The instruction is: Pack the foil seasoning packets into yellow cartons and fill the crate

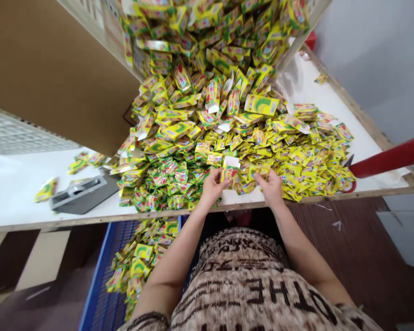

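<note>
Near the front edge of the white table, my left hand grips a small yellow box whose white flap stands up at the top. To its right, my right hand pinches a small yellow sachet between thumb and fingers. Flat yellow sachets lie heaped to the right of my hands. Green sachets are piled on the left. Behind both heaps, many yellow-and-green boxes spill forward, some with white flaps raised.
A tipped white crate holds more boxes at the back. Left stand a large brown carton and a grey tape dispenser. A red post and scissors are at right. Below is a blue crate of boxes.
</note>
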The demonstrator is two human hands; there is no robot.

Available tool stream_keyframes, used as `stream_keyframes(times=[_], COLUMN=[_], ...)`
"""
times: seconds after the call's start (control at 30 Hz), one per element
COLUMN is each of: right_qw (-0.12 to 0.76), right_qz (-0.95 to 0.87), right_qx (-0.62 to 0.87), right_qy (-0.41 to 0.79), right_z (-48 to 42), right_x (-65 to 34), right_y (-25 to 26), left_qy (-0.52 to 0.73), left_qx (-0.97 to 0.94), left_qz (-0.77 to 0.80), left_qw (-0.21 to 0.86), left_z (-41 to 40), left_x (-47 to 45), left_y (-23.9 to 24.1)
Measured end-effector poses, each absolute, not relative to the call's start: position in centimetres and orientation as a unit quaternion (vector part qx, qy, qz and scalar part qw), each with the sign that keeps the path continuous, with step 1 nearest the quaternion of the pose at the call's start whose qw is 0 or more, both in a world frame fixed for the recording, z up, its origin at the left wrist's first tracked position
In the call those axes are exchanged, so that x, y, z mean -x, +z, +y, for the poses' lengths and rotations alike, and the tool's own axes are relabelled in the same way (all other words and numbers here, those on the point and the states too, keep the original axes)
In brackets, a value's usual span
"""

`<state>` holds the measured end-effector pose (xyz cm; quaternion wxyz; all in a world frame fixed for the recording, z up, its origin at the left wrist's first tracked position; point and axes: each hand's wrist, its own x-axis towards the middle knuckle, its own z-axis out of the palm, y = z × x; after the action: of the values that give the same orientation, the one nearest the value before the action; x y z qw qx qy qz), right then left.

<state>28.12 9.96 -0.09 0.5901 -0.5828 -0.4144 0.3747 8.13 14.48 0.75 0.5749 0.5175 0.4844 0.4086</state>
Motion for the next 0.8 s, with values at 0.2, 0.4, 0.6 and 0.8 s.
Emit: stream_keyframes(times=[0.2,0.4,0.6,0.8], right_qw=[0.462,0.218,0.24,0.189], right_qz=[-0.634,-0.786,-0.788,-0.84], right_qx=[0.564,0.536,0.512,0.463], right_qy=[0.256,0.22,0.243,0.21], right_z=[13.3,12.7,12.9,11.9], right_x=[-26.4,-26.5,-26.1,-24.5], right_y=[2.2,3.3,4.5,3.0], left_qy=[0.407,0.411,0.413,0.433], left_qx=[-0.528,-0.554,-0.484,-0.49], left_qz=[0.478,0.457,0.404,0.418], left_qw=[0.571,0.562,0.657,0.631], left_z=[11.6,10.7,10.7,10.5], left_x=[-8.2,-8.6,-8.8,-8.0], left_y=[-1.9,-3.2,-3.3,-3.3])
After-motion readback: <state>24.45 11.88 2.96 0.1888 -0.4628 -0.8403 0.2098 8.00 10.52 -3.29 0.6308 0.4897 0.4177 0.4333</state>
